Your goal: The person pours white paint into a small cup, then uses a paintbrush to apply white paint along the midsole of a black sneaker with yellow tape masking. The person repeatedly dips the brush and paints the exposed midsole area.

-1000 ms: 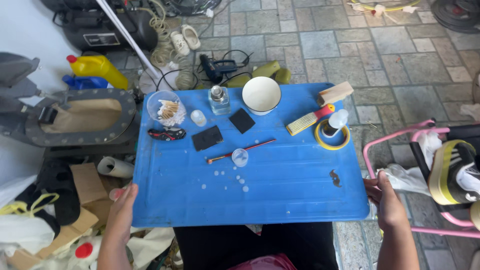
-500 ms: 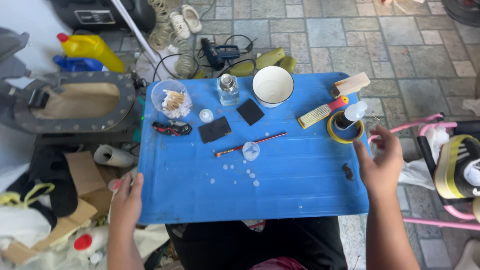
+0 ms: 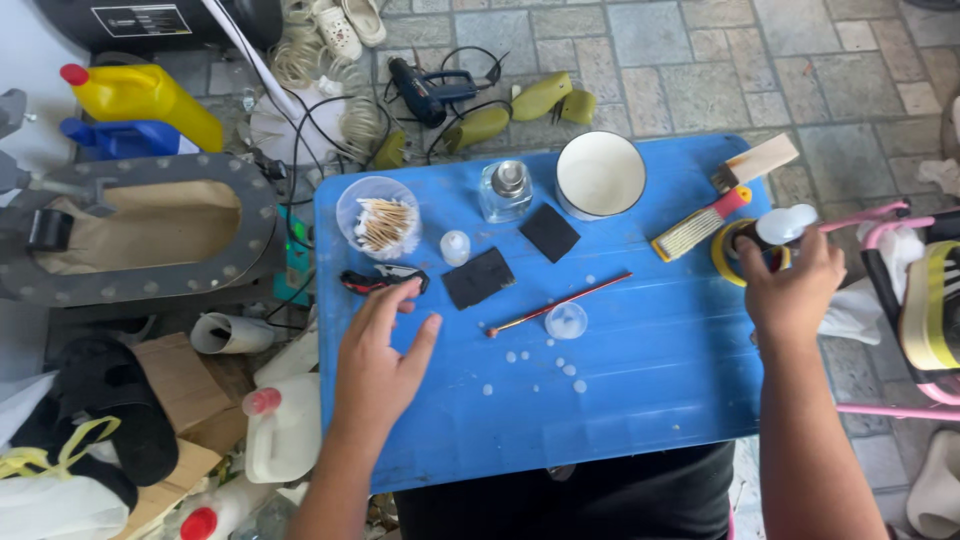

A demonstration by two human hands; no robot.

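Note:
A blue board lies across my lap. My left hand hovers open over it, fingertips close to a red-and-black cutter. My right hand is at the board's right edge, fingers closed around a small white-capped bottle that stands inside a yellow tape roll. Between the hands lie two black pads, a thin red brush, a small clear cap and several white drops.
At the back of the board stand a cup of cotton swabs, a glass bottle, a white bowl and a yellow brush. A heat gun, cables, yellow jug and cardboard lie on the stone floor. A pink frame stands right.
My left hand came off the board's left edge onto the board toward the cutter. My right hand rose from the lower right corner to the tape roll and closed on the bottle.

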